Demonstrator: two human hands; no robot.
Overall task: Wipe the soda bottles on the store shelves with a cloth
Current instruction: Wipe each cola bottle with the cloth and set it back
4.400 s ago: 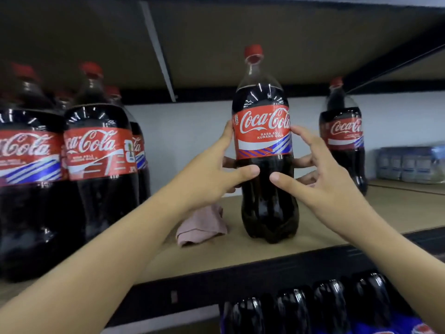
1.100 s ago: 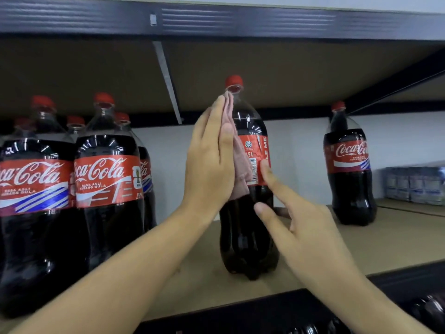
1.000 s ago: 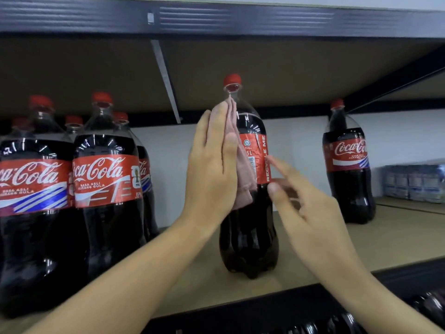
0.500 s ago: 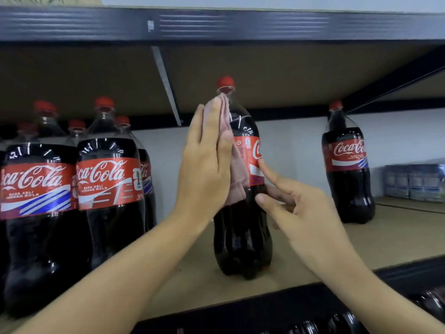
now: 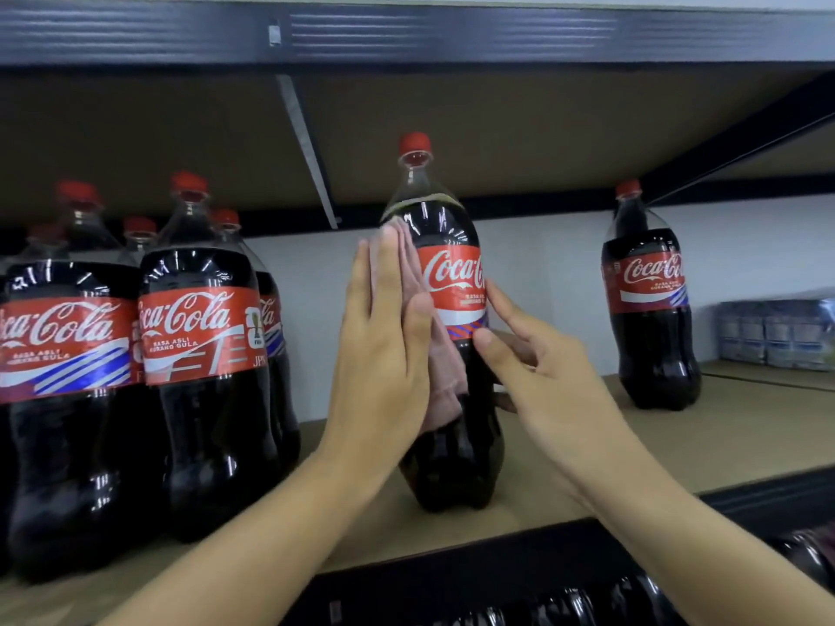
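Observation:
A tall cola bottle point(image 5: 452, 463) with a red cap and red label stands upright at the middle of the shelf board point(image 5: 677, 445). My left hand point(image 5: 384, 354) lies flat, fingers straight, and presses a pink cloth point(image 5: 445, 381) against the bottle's left side, from the shoulder down past the label. My right hand point(image 5: 551, 390) holds the bottle's right side at label height, with the thumb and index finger on the front and the other fingers curled behind it. The label's logo faces me.
Several matching cola bottles point(image 5: 199, 336) crowd the shelf's left end. One more bottle point(image 5: 650, 300) stands alone at the right, with wrapped packs point(image 5: 777, 332) beyond it. The dark upper shelf beam point(image 5: 452, 33) hangs overhead. Dark bottle tops point(image 5: 565, 603) show on the shelf below.
The bottle has turned, so the logo now faces me. My left hand and the cloth have slid down from the neck to the label. My right hand has shifted its hold on the right side.

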